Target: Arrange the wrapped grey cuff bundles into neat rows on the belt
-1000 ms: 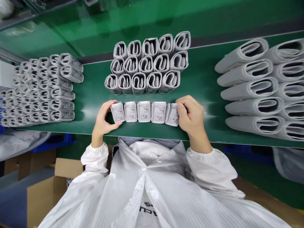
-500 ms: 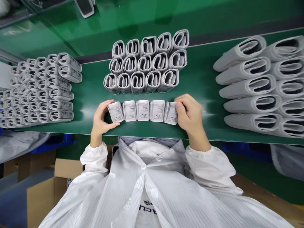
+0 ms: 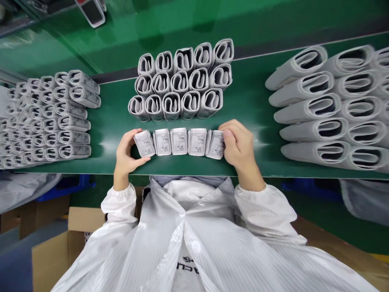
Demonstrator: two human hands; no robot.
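A row of several folded paper packets point(image 3: 179, 141), printed with line drawings, lies across the green conveyor belt point(image 3: 252, 99). My left hand point(image 3: 129, 149) pinches the row's left end packet point(image 3: 144, 143) between thumb and fingers. My right hand point(image 3: 238, 144) grips the right end packet point(image 3: 215, 144), and its thumb covers that packet's edge. Just beyond the row stands a block of folded packets point(image 3: 172, 106) in 3 rows, their looped ends up. A dense stack of smaller folds point(image 3: 60, 117) lies to the left, and larger grey rolled folds point(image 3: 310, 107) lie to the right.
My white striped coat point(image 3: 194, 239) fills the bottom of the view. Below the belt's near edge are an open cardboard box point(image 3: 51, 255), blue crates point(image 3: 63, 186) and white plastic sheeting point(image 3: 21, 190). A dark rail runs along the belt's far side.
The whole view has shifted left and slightly up. Both hands still hold the row's ends, and the packets keep their places relative to one another.
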